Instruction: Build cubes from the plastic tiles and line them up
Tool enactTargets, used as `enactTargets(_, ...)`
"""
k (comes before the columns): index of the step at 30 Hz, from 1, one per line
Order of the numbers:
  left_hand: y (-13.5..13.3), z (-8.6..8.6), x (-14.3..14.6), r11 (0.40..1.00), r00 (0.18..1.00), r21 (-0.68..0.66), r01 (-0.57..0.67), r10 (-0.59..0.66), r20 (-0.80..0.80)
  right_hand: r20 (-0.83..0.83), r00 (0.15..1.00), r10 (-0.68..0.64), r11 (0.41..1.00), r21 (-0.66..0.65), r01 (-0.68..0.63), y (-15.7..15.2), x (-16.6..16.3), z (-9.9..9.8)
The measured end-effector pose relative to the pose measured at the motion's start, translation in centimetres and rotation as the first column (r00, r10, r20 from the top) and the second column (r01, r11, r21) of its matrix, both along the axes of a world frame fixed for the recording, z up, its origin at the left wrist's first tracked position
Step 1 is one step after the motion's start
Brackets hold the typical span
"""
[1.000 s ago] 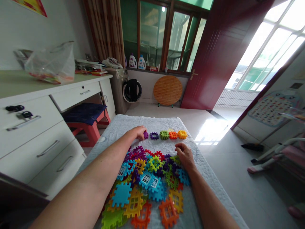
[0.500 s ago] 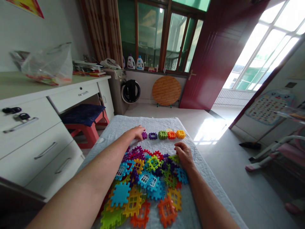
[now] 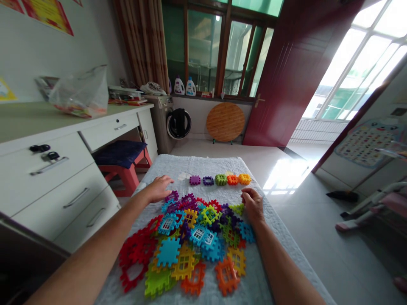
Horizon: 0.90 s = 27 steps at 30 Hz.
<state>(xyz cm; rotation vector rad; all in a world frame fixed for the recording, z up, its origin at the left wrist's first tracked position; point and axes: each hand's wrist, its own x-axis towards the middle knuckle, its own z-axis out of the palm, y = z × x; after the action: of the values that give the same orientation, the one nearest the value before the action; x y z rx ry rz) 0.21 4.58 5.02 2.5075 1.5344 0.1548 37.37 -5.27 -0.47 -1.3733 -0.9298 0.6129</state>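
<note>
My left hand (image 3: 160, 189) is open and hovers at the left end of the pile, fingers stretched to the right, just above a purple building piece (image 3: 172, 196). My right hand (image 3: 253, 204) is curled closed on the pile's right side, beside a lime green piece (image 3: 237, 209); no piece shows in it. Behind the pile runs a row of interlocking plastic pieces: a purple one (image 3: 195, 180), a dark violet frame (image 3: 208, 181), then green (image 3: 221, 179), orange (image 3: 232, 180) and yellow (image 3: 244, 178) stacks. Red pieces (image 3: 140, 248) lie below my left forearm.
The pieces lie on a table with a pale cloth (image 3: 178, 163). At left stand a white desk (image 3: 73, 180) and a red stool with a dark blue seat (image 3: 122, 153). Farther back are a washing machine (image 3: 163, 120) and a round wooden tabletop (image 3: 225, 122).
My left hand has let go of the purple piece at the row's left end and drawn back left toward the pile. The right hand stays curled. The view has shifted slightly.
</note>
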Motion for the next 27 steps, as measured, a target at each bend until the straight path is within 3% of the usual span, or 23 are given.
enactTargets(3, -1.9, -0.7, -2.0, 0.997, 0.999, -0.050, -0.050, 0.051, 0.007, 0.040, 0.999, 0.002, 1.000, -0.018, -0.001, 0.0, 0.1, 0.1)
enactTargets(7, -3.3, -1.6, -2.3, 0.993, 0.996, -0.092, -0.079, 0.083, 0.042, 0.076, 0.997, 0.025, 0.999, -0.042, -0.022, 0.0, 0.1, 0.1)
enactTargets(11, -3.2, -1.9, -1.4, 0.986, 0.987, -0.097, -0.136, 0.144, 0.071, 0.107, 0.994, 0.031, 0.999, -0.042, -0.027, -0.1, 0.1, 0.1)
enactTargets(18, -2.3, -0.8, -0.6, 0.981, 0.978, -0.129, -0.145, 0.162, 0.132, 0.131, 0.990, 0.053, 0.997, -0.058, -0.045, 0.1, 0.3, -0.3)
enactTargets(27, -2.8, -0.9, 1.2, 0.967, 0.965, 0.132, -0.217, 0.191, 0.180, 0.132, 0.989, 0.067, 0.996, -0.059, -0.060, 0.2, 0.5, -0.5)
